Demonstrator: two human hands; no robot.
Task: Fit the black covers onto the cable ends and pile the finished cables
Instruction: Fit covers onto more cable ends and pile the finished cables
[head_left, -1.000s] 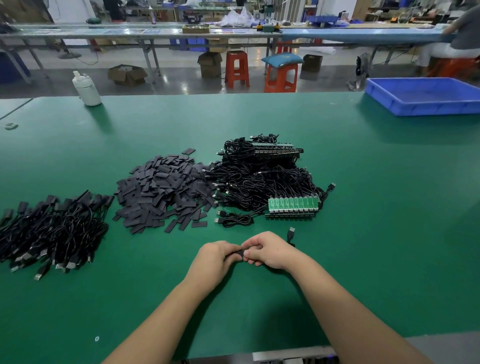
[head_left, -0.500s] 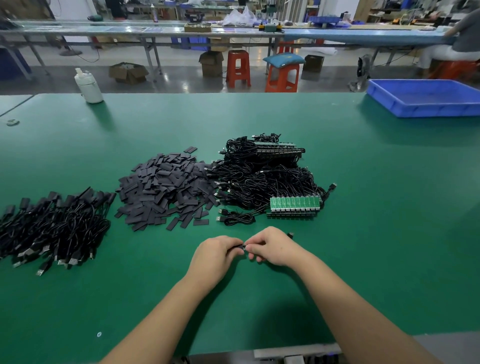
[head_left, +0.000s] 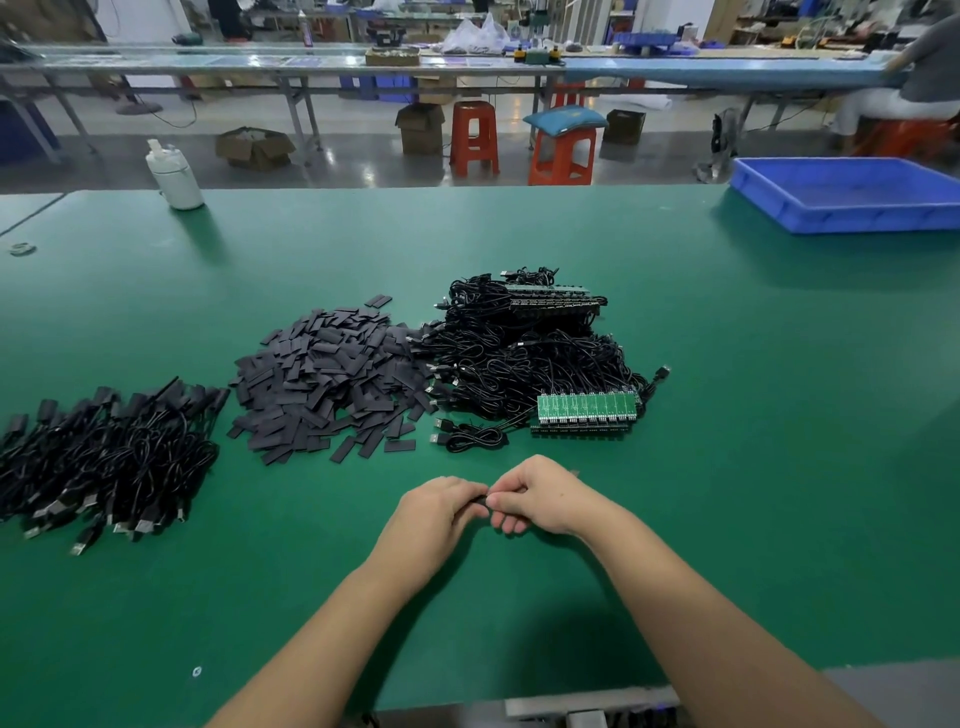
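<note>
While curled together low at centre over the green table (head_left: 727, 415), left hand (head_left: 436, 512) and right hand (head_left: 540, 496) meeting fingertip to fingertip, pinching a small black piece (head_left: 482, 500) between them; cover or cable end, cannot tell, mostly hidden by the fingers. At 12 o'clock from the hands, tangled heap of unfinished cables (head_left: 524, 358) with a green row of circuit boards (head_left: 587, 408) at its near right edge. At 11 o'clock, loose mound of black covers (head_left: 332, 374), touching the cable heap. Far out at 9 o'clock, pile of finished cables (head_left: 104, 457). At 1 o'clock, well apart, blue tray (head_left: 852, 195). At 11 o'clock, by the far edge, white bottle (head_left: 174, 174).
</note>
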